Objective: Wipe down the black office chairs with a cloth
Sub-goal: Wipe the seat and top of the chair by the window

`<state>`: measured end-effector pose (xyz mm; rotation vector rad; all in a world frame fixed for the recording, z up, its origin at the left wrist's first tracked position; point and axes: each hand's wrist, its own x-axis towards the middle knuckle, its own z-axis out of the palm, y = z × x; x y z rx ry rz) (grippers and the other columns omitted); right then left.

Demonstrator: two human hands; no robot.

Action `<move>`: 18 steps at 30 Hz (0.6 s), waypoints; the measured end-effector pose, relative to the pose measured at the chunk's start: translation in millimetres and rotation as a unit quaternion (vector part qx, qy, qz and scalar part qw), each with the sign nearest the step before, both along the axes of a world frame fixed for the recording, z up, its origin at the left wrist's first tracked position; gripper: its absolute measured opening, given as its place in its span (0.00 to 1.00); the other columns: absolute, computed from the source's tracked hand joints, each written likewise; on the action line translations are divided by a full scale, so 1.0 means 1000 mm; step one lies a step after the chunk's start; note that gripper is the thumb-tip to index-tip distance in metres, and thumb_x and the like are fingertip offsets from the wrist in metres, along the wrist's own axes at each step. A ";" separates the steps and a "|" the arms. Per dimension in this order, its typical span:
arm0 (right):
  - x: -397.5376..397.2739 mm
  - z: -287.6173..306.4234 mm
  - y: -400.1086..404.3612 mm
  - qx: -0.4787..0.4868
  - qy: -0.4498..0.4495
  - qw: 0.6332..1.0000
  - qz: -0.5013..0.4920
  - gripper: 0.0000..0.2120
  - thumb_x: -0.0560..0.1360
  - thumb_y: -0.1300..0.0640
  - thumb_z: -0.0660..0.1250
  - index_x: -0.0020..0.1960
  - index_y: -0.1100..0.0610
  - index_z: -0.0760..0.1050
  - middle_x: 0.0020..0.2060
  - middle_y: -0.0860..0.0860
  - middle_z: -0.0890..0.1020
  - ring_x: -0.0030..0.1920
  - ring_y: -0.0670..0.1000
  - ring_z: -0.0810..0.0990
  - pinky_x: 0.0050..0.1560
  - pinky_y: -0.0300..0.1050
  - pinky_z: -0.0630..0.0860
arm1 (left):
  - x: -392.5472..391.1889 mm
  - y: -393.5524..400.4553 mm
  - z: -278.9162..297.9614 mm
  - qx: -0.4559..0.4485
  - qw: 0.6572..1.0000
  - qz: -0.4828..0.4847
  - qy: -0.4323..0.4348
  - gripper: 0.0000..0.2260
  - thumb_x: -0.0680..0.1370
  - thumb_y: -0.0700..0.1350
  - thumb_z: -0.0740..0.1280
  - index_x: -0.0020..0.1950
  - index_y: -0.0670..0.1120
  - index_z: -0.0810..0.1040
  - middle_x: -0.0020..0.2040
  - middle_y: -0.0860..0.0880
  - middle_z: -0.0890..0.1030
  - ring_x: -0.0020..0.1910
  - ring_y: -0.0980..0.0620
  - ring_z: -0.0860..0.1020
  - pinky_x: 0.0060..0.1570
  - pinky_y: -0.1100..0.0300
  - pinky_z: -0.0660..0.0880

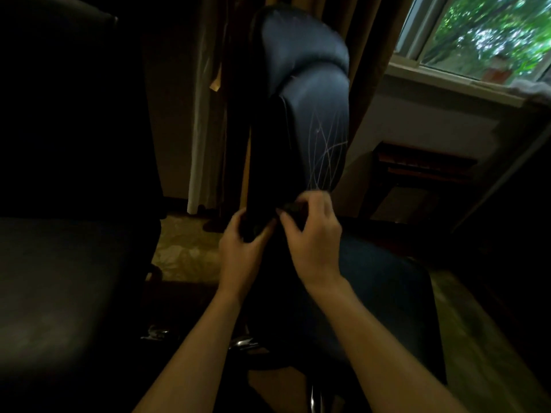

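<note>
Both hands are working at the bottom of the backrest of the black office chair (301,114) in front of me, where the back meets the seat. My left hand (241,248) curls its fingers round something dark and bunched at the lower edge of the backrest; I take it for the cloth (259,226), though in this dim light I cannot tell cloth from upholstery with any certainty. My right hand (313,234) has its fingers bent and its fingertips pinching at the same dark fold, just beside the left, so both hands seem closed on it.

The step in hand, as I judge it, is readying or regripping the cloth at the crease between back and seat, with the wiping stroke itself not yet begun here. Pale scratch-like lines show on the backrest just above my right hand, and its sheen picks up light from the window (483,37) at upper right.

Next I need a flat pad of cloth under one palm, then firm strokes along the backrest. A second black chair (65,248) stands just to my left, and it also needs wiping.
</note>
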<state>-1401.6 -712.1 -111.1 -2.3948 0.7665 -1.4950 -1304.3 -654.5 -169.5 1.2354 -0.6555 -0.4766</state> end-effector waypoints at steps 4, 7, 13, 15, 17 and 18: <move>0.022 0.061 -0.009 -0.042 -0.043 0.998 -0.013 0.13 0.72 0.62 0.73 0.51 0.64 0.71 0.47 0.55 0.75 0.43 0.43 0.71 0.44 0.26 0.69 | 0.005 -0.019 0.052 -0.030 0.995 0.089 -0.036 0.20 0.74 0.59 0.70 0.61 0.51 0.77 0.53 0.53 0.82 0.54 0.55 0.80 0.54 0.55 0.78; 0.027 0.066 -0.013 -0.048 -0.026 0.998 -0.012 0.13 0.74 0.59 0.71 0.51 0.64 0.70 0.46 0.55 0.75 0.42 0.42 0.70 0.43 0.26 0.69 | 0.007 -0.031 0.051 0.009 0.989 0.138 -0.059 0.27 0.69 0.68 0.65 0.61 0.53 0.76 0.54 0.52 0.81 0.56 0.50 0.79 0.57 0.44 0.76; 0.009 -0.006 -0.004 -0.004 0.005 1.000 -0.014 0.14 0.74 0.57 0.71 0.52 0.60 0.69 0.47 0.53 0.74 0.42 0.49 0.76 0.40 0.41 0.76 | -0.002 -0.010 -0.007 0.089 0.984 0.153 -0.021 0.33 0.69 0.61 0.71 0.70 0.49 0.69 0.63 0.51 0.75 0.64 0.50 0.73 0.63 0.46 0.73; 0.003 -0.030 0.001 -0.002 0.017 0.999 -0.028 0.16 0.73 0.57 0.73 0.52 0.56 0.66 0.47 0.53 0.74 0.42 0.49 0.77 0.39 0.39 0.75 | -0.007 -0.004 -0.031 0.124 0.983 0.139 0.006 0.32 0.72 0.55 0.73 0.73 0.48 0.67 0.66 0.50 0.72 0.66 0.50 0.71 0.65 0.47 0.72; 0.000 -0.049 0.005 0.009 0.021 0.999 -0.038 0.19 0.72 0.58 0.74 0.52 0.54 0.65 0.48 0.54 0.75 0.42 0.49 0.77 0.40 0.37 0.73 | -0.011 -0.003 -0.049 0.138 0.982 0.130 0.023 0.32 0.72 0.53 0.74 0.73 0.49 0.66 0.66 0.51 0.72 0.66 0.50 0.71 0.65 0.47 0.72; -0.002 -0.056 0.007 0.022 0.019 0.999 -0.044 0.19 0.72 0.58 0.74 0.52 0.53 0.64 0.48 0.54 0.75 0.42 0.49 0.76 0.41 0.37 0.73 | -0.012 -0.003 -0.058 0.140 0.982 0.125 0.029 0.32 0.72 0.54 0.74 0.73 0.50 0.66 0.66 0.51 0.72 0.66 0.50 0.71 0.65 0.46 0.72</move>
